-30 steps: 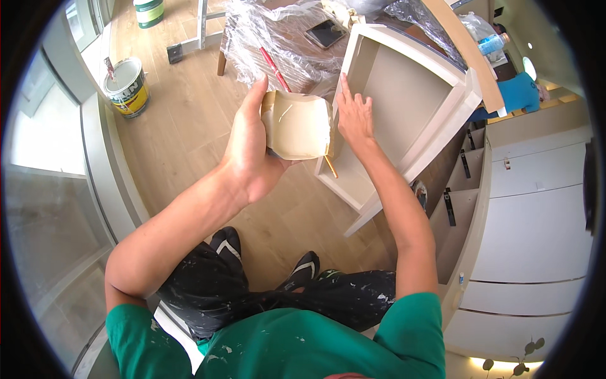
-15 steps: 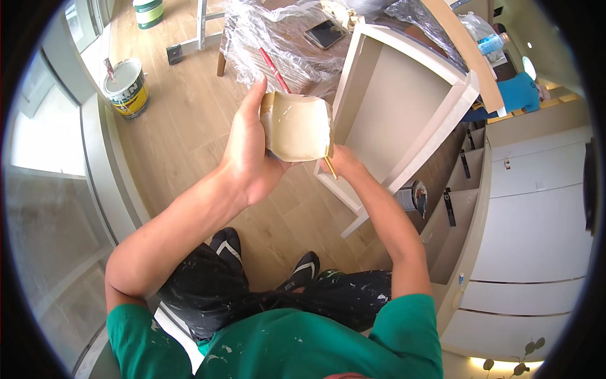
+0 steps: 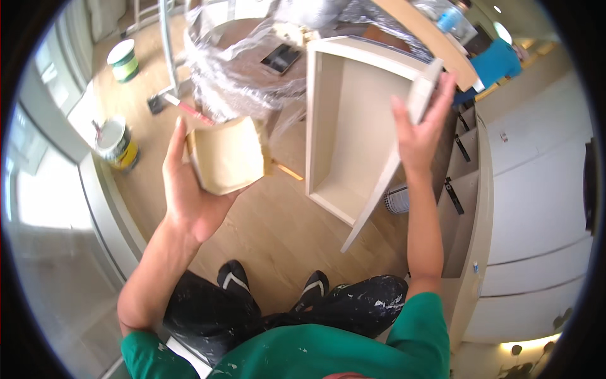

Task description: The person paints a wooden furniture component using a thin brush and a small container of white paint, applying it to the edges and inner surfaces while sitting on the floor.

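My left hand (image 3: 196, 202) holds a small, open, squarish tub (image 3: 228, 158) of cream paint from below, thumb up along its side. A red stick (image 3: 189, 108) with a pale end pokes out past the tub's far left. From its right side juts a thin yellow stick (image 3: 288, 170); whether the two are one piece is hidden. To the right, a cream drawer (image 3: 360, 126) stands tilted, its inside toward me. My right hand (image 3: 424, 129) grips the drawer's right-hand panel near the upper corner, thumb on the inner side and fingers beyond the edge.
Behind the drawer is a plastic-covered round table (image 3: 233, 38) with a phone (image 3: 281, 58) on it. Two paint cans, one yellow-labelled (image 3: 118, 144) and one green (image 3: 124, 61), stand on the left. Another can (image 3: 397, 198) sits beneath the drawer, beside a cabinet (image 3: 464, 189) with black runners.
My right hand has left the tub's side and moved up and right onto the drawer's panel. My left hand has carried the tub left and slightly nearer. The view has shifted.
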{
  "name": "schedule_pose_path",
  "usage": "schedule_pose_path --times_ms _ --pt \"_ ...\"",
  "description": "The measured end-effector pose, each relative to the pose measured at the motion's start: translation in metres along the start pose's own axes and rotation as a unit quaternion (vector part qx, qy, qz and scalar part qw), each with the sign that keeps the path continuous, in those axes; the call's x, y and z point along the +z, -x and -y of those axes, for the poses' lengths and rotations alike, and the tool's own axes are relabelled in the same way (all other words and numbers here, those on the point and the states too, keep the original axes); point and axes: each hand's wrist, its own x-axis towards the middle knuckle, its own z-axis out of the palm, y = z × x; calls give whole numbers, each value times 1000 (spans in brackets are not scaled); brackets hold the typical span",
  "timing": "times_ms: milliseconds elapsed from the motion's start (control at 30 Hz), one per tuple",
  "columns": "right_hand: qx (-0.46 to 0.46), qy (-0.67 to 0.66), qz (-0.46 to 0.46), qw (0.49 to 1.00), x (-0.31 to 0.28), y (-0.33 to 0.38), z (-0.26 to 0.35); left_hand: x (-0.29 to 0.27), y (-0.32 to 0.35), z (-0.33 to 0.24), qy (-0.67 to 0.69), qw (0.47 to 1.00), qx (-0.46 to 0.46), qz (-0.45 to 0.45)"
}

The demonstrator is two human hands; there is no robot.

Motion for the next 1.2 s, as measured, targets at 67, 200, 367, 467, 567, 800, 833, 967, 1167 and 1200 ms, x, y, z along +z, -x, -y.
schedule_pose_path --times_ms 67,200,367,467,567,800,833,967,1167,1200 --pt "-12 36 8 999 9 -8 7 -3 -2 -1 4 1000 1 12" --pt "-37 38 57 997 17 -14 10 -8 -1 8 -23 1000 3 1" --pt "-25 30 84 996 5 -15 6 -1 -2 10 -37 999 -4 -13" --pt "-30 5 105 994 0 -21 6 -3 -1 10 -33 999 4 -9" --pt "-33 -31 115 992 -5 -21 -1 -3 2 10 -38 999 0 5" --pt "-42 -40 99 993 -4 -6 13 -1 0 13 -33 999 -14 -6" --pt "-42 -37 96 994 -3 -6 11 -1 -1 14 -33 999 -15 -10" --pt "-21 -63 70 995 1 -3 5 -5 -3 13 -38 999 -17 -1" --pt "-32 -101 37 994 1 -3 7 -6 -3 12 -52 999 -8 4" --pt "-31 -112 31 993 0 -3 6 -8 -5 12 -56 998 -6 10"
